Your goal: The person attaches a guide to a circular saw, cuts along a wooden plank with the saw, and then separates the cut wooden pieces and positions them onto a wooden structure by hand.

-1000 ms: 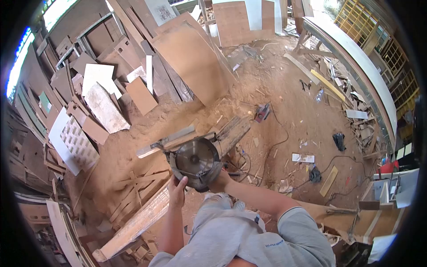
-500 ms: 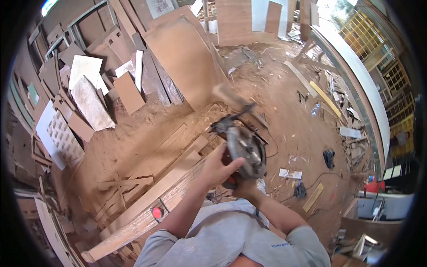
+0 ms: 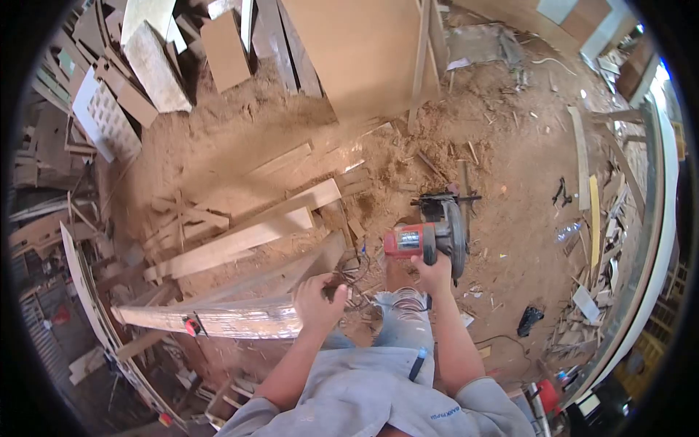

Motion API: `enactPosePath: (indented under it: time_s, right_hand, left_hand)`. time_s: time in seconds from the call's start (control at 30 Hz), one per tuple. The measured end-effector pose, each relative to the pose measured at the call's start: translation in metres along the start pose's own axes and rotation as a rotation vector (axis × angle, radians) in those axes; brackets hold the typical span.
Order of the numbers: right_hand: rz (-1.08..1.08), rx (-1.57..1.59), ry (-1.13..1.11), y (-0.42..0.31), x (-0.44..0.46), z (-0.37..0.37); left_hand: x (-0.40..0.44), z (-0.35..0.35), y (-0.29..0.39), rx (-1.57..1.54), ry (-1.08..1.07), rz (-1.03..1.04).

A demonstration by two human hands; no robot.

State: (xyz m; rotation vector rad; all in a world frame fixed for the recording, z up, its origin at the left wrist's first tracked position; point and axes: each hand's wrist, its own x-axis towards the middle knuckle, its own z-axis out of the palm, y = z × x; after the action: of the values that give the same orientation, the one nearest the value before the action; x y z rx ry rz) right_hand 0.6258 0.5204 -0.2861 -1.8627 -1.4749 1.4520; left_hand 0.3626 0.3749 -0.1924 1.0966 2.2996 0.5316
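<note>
My right hand (image 3: 435, 275) is wrapped round the handle of a red and black circular saw (image 3: 409, 240). The saw hangs over the littered ground, its round blade guard on the right. My left hand (image 3: 319, 307) curls over the right end of a long wooden beam (image 3: 247, 322) with a rough, streaked side. The hand hides that end, and a dark cord shows near its fingertips. A small red round item with a black bracket (image 3: 192, 325) sits on the beam toward its left end.
Cut planks (image 3: 255, 240) lie ahead of the beam on sawdust. Boards and offcuts (image 3: 156, 69) lean at the back left, beside a large brown panel (image 3: 357, 58). A yellow strip (image 3: 594, 222) and scrap wood lie along the right. A power cord (image 3: 502, 338) trails over the ground.
My left hand has left the saw and moved to the beam's end. The saw, now in my right hand alone, has moved right and turned, showing its red body. My view has tilted down.
</note>
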Motion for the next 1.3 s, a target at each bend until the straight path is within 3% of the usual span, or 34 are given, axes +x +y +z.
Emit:
enactPosePath:
  time_s: [0.03,0.17,0.37,0.53,0.77,0.9,1.0,1.07,1.13,1.23,1.27,1.3]
  right_hand:
    - [-0.002,-0.094,-0.052,0.016,0.033,0.001]
    - [-0.111,-0.314,-0.190,0.056,0.145,0.045]
    - [-0.113,-0.419,-0.270,0.132,0.298,0.148]
    - [-0.123,-0.469,-0.360,0.187,0.369,0.201]
    - [-0.157,-0.669,-0.362,0.274,0.387,0.225]
    - [-0.173,-0.846,-0.305,0.262,0.357,0.253]
    - [-0.756,-0.849,0.060,0.187,0.295,0.324]
    - [-0.779,-0.788,-0.310,0.191,0.265,0.387]
    - [-0.141,-0.473,-0.817,0.198,0.242,0.464]
    - [0.008,-0.382,-0.739,0.303,0.230,0.591]
    - [-0.029,-0.230,-0.765,0.331,0.238,0.620]
    - [0.123,-0.096,-0.816,0.307,0.232,0.627]
  left_hand:
    - [0.003,0.010,0.000,-0.040,0.111,-0.064]
    - [0.014,0.026,0.005,0.094,0.157,-0.167]
    - [0.032,0.026,0.016,0.205,0.175,-0.206]
    - [0.034,0.031,-0.001,0.279,0.164,-0.237]
    - [0.042,0.025,-0.001,0.287,0.108,-0.359]
    - [0.035,0.025,-0.008,0.276,0.087,-0.382]
    - [0.040,0.022,-0.009,0.238,0.087,-0.384]
    - [0.042,0.016,-0.013,0.225,0.079,-0.371]
    - [0.037,0.014,-0.017,0.243,0.057,-0.335]
    - [0.015,0.025,-0.016,0.194,0.157,-0.302]
    - [0.007,0.028,-0.018,0.178,0.202,-0.280]
    - [0.003,0.028,-0.019,0.155,0.201,-0.267]
